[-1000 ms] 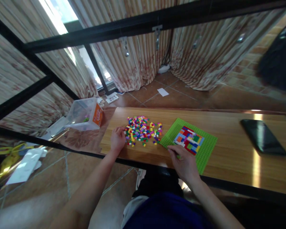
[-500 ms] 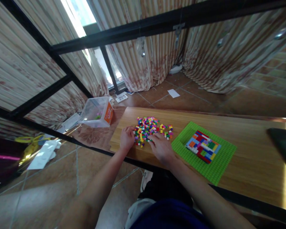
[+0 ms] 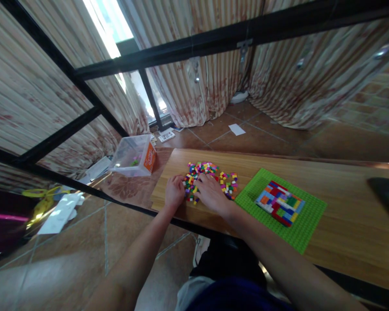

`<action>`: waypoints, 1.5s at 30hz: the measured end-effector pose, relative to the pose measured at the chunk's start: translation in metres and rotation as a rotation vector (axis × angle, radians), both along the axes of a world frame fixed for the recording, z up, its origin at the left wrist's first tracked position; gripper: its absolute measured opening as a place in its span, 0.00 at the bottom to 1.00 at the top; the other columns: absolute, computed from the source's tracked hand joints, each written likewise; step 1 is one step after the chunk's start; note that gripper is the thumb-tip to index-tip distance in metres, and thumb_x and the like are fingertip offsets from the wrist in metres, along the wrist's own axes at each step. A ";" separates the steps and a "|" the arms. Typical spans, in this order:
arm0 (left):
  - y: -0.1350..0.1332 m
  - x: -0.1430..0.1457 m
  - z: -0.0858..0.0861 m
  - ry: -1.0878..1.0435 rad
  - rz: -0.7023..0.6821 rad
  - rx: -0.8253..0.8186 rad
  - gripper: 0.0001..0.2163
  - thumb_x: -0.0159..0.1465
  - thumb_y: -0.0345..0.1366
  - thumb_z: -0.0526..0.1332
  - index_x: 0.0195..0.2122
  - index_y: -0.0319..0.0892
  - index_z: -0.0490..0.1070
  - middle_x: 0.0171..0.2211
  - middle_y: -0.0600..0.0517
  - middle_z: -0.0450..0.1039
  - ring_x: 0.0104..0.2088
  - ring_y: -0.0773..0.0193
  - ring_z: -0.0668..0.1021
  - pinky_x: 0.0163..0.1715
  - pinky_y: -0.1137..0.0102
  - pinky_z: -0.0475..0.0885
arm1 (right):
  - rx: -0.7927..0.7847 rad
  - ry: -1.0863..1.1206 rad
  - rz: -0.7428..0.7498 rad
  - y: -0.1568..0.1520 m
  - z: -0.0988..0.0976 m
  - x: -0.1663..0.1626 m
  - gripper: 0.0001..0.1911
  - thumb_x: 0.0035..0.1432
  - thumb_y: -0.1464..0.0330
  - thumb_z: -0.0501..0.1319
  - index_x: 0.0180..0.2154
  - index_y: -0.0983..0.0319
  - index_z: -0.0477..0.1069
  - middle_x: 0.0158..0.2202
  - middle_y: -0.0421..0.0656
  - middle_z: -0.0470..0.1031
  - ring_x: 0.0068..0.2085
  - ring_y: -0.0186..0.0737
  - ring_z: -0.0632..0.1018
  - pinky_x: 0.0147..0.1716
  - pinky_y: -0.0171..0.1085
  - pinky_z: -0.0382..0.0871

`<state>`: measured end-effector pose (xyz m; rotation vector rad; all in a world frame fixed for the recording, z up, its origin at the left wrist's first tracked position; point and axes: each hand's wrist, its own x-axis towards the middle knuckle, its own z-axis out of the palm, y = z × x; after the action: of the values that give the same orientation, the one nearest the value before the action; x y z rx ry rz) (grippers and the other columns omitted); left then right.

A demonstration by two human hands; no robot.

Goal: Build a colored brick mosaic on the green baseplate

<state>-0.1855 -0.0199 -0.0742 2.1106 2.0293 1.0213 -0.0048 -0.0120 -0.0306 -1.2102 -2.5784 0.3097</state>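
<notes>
A loose pile of small building bricks in many colours lies on the wooden table. At the pile's left edge rests my left hand, its fingers curled in; anything between them is hidden. My right hand reaches over the middle of the pile with its fingers apart, touching or just above the bricks. To the right is a green baseplate. On it sits a flat block of joined bricks in red, blue, white, orange and other colours, apart from both hands.
A clear plastic box with an orange label and a few pieces inside stands past the table's left end. A dark object is at the right edge. Black metal bars and curtains lie beyond the table.
My right hand has moved left and slightly up, further over the brick pile. My left hand stays at the pile's left edge. The view has shifted slightly.
</notes>
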 end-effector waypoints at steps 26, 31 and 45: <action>0.001 -0.002 0.001 -0.011 -0.018 0.001 0.11 0.63 0.27 0.50 0.34 0.42 0.72 0.37 0.46 0.76 0.43 0.56 0.76 0.48 0.60 0.71 | -1.149 1.624 -0.361 -0.035 0.006 0.060 0.10 0.54 0.63 0.67 0.38 0.60 0.74 0.36 0.44 0.81 0.38 0.39 0.82 0.41 0.40 0.77; 0.002 -0.004 -0.001 -0.009 -0.019 0.010 0.11 0.63 0.27 0.51 0.34 0.43 0.72 0.37 0.46 0.76 0.43 0.56 0.76 0.48 0.61 0.71 | -1.051 1.576 -0.377 -0.031 0.000 0.056 0.15 0.50 0.58 0.69 0.36 0.60 0.73 0.33 0.43 0.80 0.33 0.38 0.82 0.33 0.37 0.77; 0.002 -0.004 -0.001 -0.010 -0.011 0.012 0.10 0.63 0.28 0.51 0.34 0.43 0.72 0.37 0.46 0.76 0.44 0.56 0.76 0.48 0.61 0.71 | -1.054 1.478 -0.597 -0.018 -0.009 0.052 0.12 0.55 0.65 0.65 0.42 0.59 0.72 0.40 0.42 0.80 0.19 0.27 0.75 0.14 0.28 0.69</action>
<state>-0.1892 -0.0183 -0.0754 2.1166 2.0096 1.0431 0.0473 -0.0301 -0.0395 -1.1292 -0.6642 1.6885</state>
